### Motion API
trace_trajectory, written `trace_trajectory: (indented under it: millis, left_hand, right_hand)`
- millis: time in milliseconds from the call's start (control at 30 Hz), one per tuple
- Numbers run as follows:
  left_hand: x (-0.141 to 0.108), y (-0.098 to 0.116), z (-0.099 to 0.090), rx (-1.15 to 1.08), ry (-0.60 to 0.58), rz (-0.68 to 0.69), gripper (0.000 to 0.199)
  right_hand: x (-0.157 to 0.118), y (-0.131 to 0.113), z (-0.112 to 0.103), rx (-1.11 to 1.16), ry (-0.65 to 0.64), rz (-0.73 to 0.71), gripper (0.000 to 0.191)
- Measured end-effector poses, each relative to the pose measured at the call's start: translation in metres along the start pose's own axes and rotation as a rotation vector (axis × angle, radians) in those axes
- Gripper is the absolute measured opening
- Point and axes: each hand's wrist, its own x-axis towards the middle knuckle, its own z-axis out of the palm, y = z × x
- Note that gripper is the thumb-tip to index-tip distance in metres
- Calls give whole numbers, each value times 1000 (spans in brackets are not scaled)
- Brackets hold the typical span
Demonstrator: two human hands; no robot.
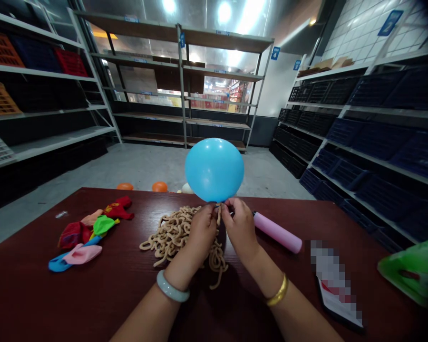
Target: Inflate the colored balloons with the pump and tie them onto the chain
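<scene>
An inflated blue balloon (214, 169) stands upright above the far part of the dark red table (128, 304). At its neck, my left hand (202, 232) and my right hand (239, 228) meet with fingertips pinched together. A strand of beige cord (218, 216) hangs between the fingers of my right hand. My left hand's fingers are closed at the balloon's neck, and the neck itself is mostly hidden. Beside and behind my left hand lies a tangled heap of beige cord (171, 235), with some loops hanging down between my wrists.
Deflated balloons (107, 224) lie on the table's left. A pink cylinder (278, 232) is right of my right hand, with a phone-like object (338, 294) and a green item (413, 270) farther right. Orange balloons (159, 186) rest beyond the table. Shelves (181, 85) stand behind.
</scene>
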Motion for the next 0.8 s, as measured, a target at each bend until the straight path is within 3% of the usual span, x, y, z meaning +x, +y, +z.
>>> trace_trajectory:
  millis: [200, 400, 667, 800]
  left_hand:
    - [3, -9, -5, 40, -64, 80, 20]
    - [-1, -4, -5, -103, -28, 59, 24]
    - [-4, -2, 2, -554, 6, -276, 20]
    - [-4, -3, 3, -574, 12, -276, 18]
  right_hand:
    - [1, -2, -3, 84, -22, 77, 10]
    - [-2, -4, -9, 24, -33, -100, 9]
    - [-4, -2, -14, -90, -92, -302, 12]
    - [-1, -1, -15, -6, -116, -276, 15]
